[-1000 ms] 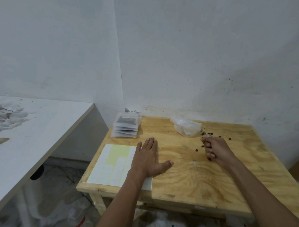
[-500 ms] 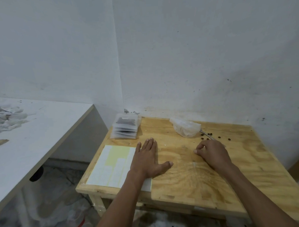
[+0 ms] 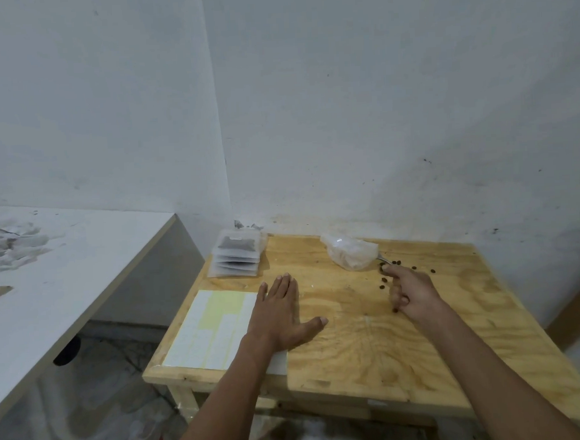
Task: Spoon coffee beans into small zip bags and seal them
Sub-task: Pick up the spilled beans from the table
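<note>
- Two hands: left hand (image 3: 279, 311), right hand (image 3: 409, 289)
- One stack of filled zip bags (image 3: 237, 257), about five
- One crumpled plastic bag (image 3: 349, 251)
- One label sheet (image 3: 217, 327)
- Roughly ten loose coffee beans (image 3: 397, 263)

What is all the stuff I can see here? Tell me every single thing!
wooden table: one, light yellow-brown, centre
white table: one, white, on the left
filled zip bags: one stack, clear with dark contents, far left corner of the wooden table
clear plastic bag: one, crumpled, far middle of the wooden table
spoon: one, silver, only partly showing beside the clear plastic bag
loose coffee beans: several, dark brown, scattered near the right hand
label sheet: one, white and pale yellow, near left corner
crumpled white stuff: one heap, on the white table
left hand: flat on the wooden table, overlapping the label sheet's edge
right hand: forefinger stretched toward the beans, other fingers curled
</note>
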Motion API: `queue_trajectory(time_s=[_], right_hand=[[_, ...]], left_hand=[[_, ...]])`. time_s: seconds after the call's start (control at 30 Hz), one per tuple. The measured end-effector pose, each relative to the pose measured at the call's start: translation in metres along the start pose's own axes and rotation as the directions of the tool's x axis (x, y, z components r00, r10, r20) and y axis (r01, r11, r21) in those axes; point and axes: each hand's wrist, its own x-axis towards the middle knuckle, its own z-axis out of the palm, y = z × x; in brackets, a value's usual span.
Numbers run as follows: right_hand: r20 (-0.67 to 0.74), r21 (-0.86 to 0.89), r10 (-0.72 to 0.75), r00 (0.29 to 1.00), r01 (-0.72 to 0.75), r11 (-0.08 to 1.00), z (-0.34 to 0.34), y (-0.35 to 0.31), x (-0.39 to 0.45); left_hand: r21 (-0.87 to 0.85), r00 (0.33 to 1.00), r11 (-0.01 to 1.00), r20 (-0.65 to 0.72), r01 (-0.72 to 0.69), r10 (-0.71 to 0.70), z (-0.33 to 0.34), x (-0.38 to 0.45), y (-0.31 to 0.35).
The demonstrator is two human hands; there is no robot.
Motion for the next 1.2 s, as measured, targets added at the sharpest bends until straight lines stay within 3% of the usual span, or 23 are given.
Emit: queue_trajectory(time_s=[0.03,0.1,0.2,0.3,0.43,0.5,0.53,0.6,0.63,0.73,0.8,0.83,0.87,0.93,1.0,1.03,1.1,1.17,1.2], right_hand=[[0.063,0.22,0.099,0.993,-0.11,0.969,-0.003,-0.004,0.001],[0.176,0.453,0.191,0.966,-0.251,0.855,-0.009,-0.009,0.001],[0.24,0.569,0.186,0.953,-0.294,0.768,-0.016,-0.014,-0.001],[0.198,0.528,0.18,0.963,-0.26,0.809,-0.022,-0.019,-0.002],[0.14,0.3,0.165,0.976,-0.2,0.933,-0.028,-0.021,-0.008],[0.077,-0.028,0.062,0.995,-0.06,0.998,-0.032,-0.017,-0.014],[0.058,-0.285,-0.041,0.997,0.056,0.957,-0.034,-0.015,-0.018],[0.119,-0.716,-0.266,0.957,0.268,0.645,-0.037,-0.006,-0.023],[0.17,-0.814,-0.331,0.928,0.321,0.483,-0.039,0.0,-0.025],[0.189,-0.925,-0.387,0.902,0.296,0.239,-0.043,0.011,-0.026],[0.215,-0.934,-0.376,0.901,0.302,0.19,-0.045,0.017,-0.025],[0.234,-0.917,-0.376,0.897,0.332,0.222,-0.046,0.019,-0.025],[0.238,-0.879,-0.38,0.894,0.365,0.307,-0.048,0.02,-0.025],[0.151,-0.71,-0.348,0.925,0.347,0.613,-0.048,0.014,-0.028],[-0.011,-0.265,-0.145,0.989,0.137,0.954,-0.048,0.006,-0.026],[-0.017,0.067,0.019,1.0,-0.018,0.998,-0.049,0.002,-0.025],[0.103,0.57,0.206,0.973,-0.227,0.789,-0.055,-0.006,-0.023],[0.157,0.779,0.243,0.957,-0.271,0.566,-0.058,-0.01,-0.022],[0.147,0.813,0.25,0.957,-0.26,0.521,-0.059,-0.01,-0.022]], left_hand=[[0.002,1.0,1.0,0.007,-0.001,0.001,0.0,0.0,0.001],[0.003,0.999,1.0,0.037,0.014,-0.014,-0.003,0.001,0.003],[0.006,0.995,1.0,0.098,0.007,-0.007,-0.013,0.005,0.012],[-0.009,0.99,0.993,0.076,-0.116,0.117,-0.012,0.008,0.034],[-0.031,0.971,0.972,0.038,-0.233,0.234,0.002,0.018,0.077],[0.001,0.963,0.964,0.048,-0.265,0.264,0.007,0.025,0.095],[0.02,0.962,0.962,0.053,-0.271,0.269,0.009,0.028,0.101],[0.042,0.964,0.965,0.073,-0.259,0.256,0.015,0.033,0.107],[0.044,0.966,0.968,0.088,-0.247,0.242,0.017,0.035,0.107],[0.043,0.97,0.972,0.094,-0.229,0.224,0.022,0.038,0.105],[0.03,0.971,0.973,0.073,-0.229,0.226,0.024,0.038,0.104],[0.023,0.972,0.973,0.064,-0.228,0.226,0.025,0.038,0.103],[0.016,0.972,0.974,0.058,-0.228,0.226,0.026,0.038,0.103],[0.009,0.973,0.974,0.049,-0.226,0.225,0.026,0.038,0.103],[0.006,0.973,0.974,0.046,-0.225,0.225,0.026,0.037,0.103],[0.005,0.973,0.974,0.043,-0.226,0.226,0.026,0.038,0.103],[0.004,0.974,0.974,0.037,-0.225,0.225,0.027,0.038,0.103],[-0.002,0.975,0.975,0.034,-0.221,0.221,0.027,0.038,0.103],[-0.005,0.975,0.975,0.031,-0.22,0.22,0.027,0.038,0.102]])
